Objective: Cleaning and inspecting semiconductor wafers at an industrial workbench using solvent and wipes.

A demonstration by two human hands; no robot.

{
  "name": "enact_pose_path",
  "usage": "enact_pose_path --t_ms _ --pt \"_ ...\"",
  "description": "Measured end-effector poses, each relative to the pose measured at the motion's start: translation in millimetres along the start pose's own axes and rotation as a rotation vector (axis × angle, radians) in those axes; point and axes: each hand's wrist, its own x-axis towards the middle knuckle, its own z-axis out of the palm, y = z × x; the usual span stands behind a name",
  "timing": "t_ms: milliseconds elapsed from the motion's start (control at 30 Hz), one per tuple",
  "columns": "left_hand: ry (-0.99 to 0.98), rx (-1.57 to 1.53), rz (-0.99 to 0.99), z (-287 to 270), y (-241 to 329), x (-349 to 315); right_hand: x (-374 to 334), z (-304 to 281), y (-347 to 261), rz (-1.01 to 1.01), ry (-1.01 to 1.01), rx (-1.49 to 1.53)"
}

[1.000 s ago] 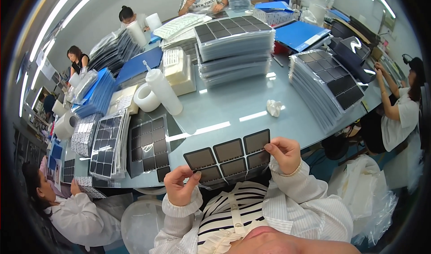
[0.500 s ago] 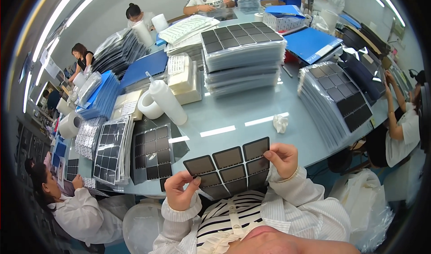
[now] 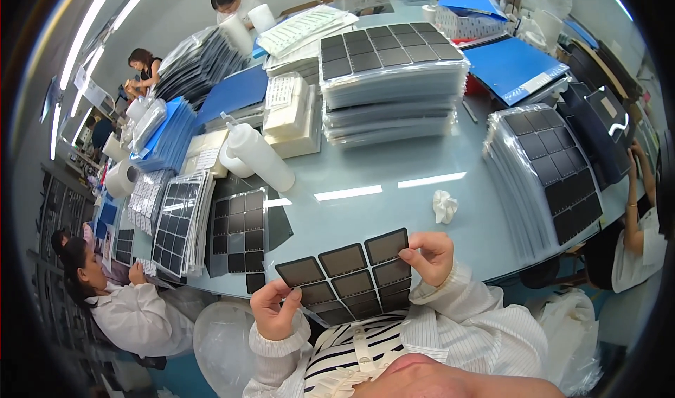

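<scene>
Between my two hands a sheet of dark square panels (image 3: 352, 283) is held up, tilted, just over the table's near edge. Its panels sit in rows, dark grey with black borders. My left hand (image 3: 276, 309) pinches the sheet's left side between thumb and fingers. At the upper right corner my right hand (image 3: 432, 257) grips it the same way. The sheet's lower part is in front of my striped top. To the left, a similar sheet (image 3: 239, 226) lies on the table, and a crumpled white tissue (image 3: 444, 207) is beyond my right hand.
Tall stacks of panel sheets in clear film stand at the back (image 3: 394, 95) and at the right (image 3: 541, 173). A white squeeze bottle (image 3: 261, 157) is left of centre beside a white roll. Blue folders (image 3: 517, 67) lie behind. Other people sit around the table (image 3: 365, 219).
The view has shifted a little. The held sheet and both hands appear slightly lower and further left in the picture, with the same grip on both sides.
</scene>
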Motion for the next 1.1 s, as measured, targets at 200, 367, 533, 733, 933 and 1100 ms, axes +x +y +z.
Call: enact_pose_path --t_ms 200,367,533,733,933,1100 --pt "0.041 -0.011 -0.048 3.9 3.5 -9.6 -1.5 4.1 5.0 0.038 0.031 0.054" --pt "0.026 -0.075 -0.080 1.0 4.0 -14.9 -2.0 6.0 5.7 0.156 0.015 0.106" --pt "-0.022 -0.129 -0.080 -11.3 -1.1 -25.6 1.6 8.0 14.5 0.191 -0.080 0.043" --pt "-0.079 -0.173 0.020 -38.7 -10.2 -29.2 -2.8 23.1 -19.4 0.195 -0.179 -0.013" --pt "-0.160 -0.292 0.100 -61.6 -35.7 -17.5 -22.7 44.2 -53.2 0.271 -0.170 -0.064" --pt "-0.246 -0.292 0.091 -66.2 -40.2 -6.0 -32.6 59.2 -63.0 0.345 -0.057 -0.040"
